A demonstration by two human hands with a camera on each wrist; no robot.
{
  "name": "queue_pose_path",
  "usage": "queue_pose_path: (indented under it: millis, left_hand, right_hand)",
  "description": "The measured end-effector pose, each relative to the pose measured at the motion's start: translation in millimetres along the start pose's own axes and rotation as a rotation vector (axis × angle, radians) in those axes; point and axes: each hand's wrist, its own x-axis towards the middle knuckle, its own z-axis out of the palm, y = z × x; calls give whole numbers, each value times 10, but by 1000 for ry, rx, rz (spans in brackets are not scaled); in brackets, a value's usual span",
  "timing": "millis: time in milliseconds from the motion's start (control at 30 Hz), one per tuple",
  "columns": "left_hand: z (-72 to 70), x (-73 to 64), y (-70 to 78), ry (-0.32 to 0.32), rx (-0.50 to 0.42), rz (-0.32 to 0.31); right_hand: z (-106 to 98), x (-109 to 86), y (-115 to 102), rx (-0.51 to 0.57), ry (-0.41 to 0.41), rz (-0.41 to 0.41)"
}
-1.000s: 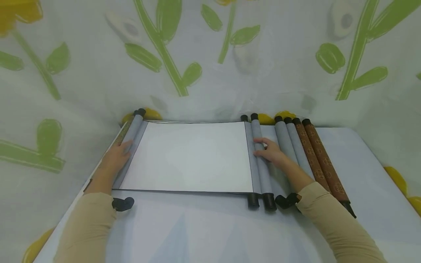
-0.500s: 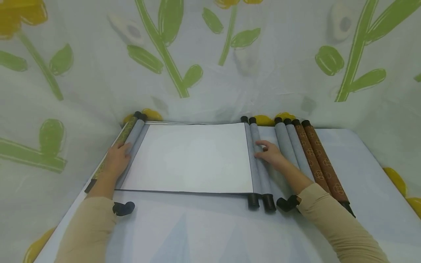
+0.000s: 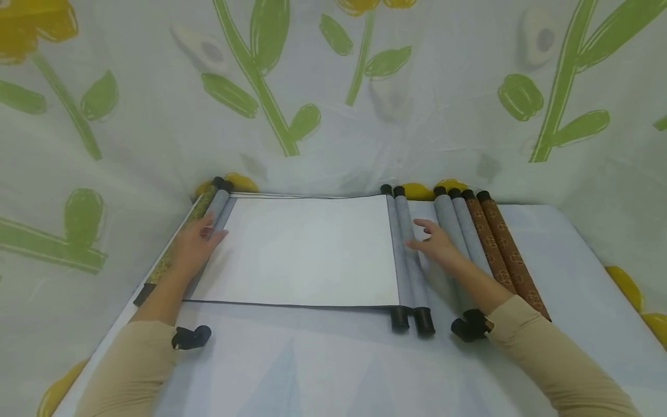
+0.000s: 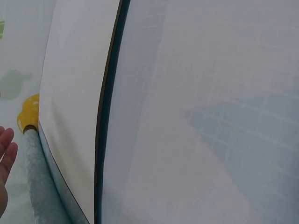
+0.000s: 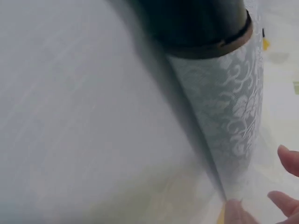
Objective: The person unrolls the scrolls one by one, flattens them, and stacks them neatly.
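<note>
A partly unrolled scroll [image 3: 297, 249] with a blank white sheet and grey borders lies across the table. My left hand [image 3: 195, 248] is over its left end, thumb and fingers spread apart. Beneath that hand are a grey roll [image 3: 219, 202] and a green-gold patterned roll [image 3: 162, 265]. At the right end, my right hand [image 3: 438, 243] hovers with loosely bent fingers beside the grey roll [image 3: 415, 272], holding nothing. In the right wrist view, a pale patterned roll [image 5: 233, 107] with a dark end knob [image 5: 201, 28] is close to the camera, the fingertips [image 5: 289, 161] apart from it.
Right of the scroll lie two grey rolled scrolls [image 3: 471, 231] and two brown patterned ones [image 3: 513, 249], side by side. Another dark knob [image 3: 400, 319] sticks out below the sheet's right border. A cloth with printed flowers [image 3: 333, 133] hangs behind the table [image 3: 292, 370].
The left hand has let go of the left grey roll and spread its fingers. The right hand has come away from the right roll, which sits slightly further left at its far end.
</note>
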Motion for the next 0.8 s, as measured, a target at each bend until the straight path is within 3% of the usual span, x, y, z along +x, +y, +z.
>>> queue_pose_path:
  millis: [100,233,400,533,800]
  left_hand:
    - [7,-39,37,-32,-84,-16]
    - [1,-107,79,-123,-144,-59]
    - [0,-165,129,-213,-148,-80]
    - [26,-199,204,-223,-158,-77]
    - [217,-254,405,-302,-129,-65]
  right_hand:
    - [-36,-81,-7,-31,-10,-49]
    - [-110,-162,26,-102,-17,-105]
    - [-201,-239,81,-159,-25,-181]
    - [-252,-310,110,-164,-34,-259]
    - [-324,-449,214,-161,-43,-332]
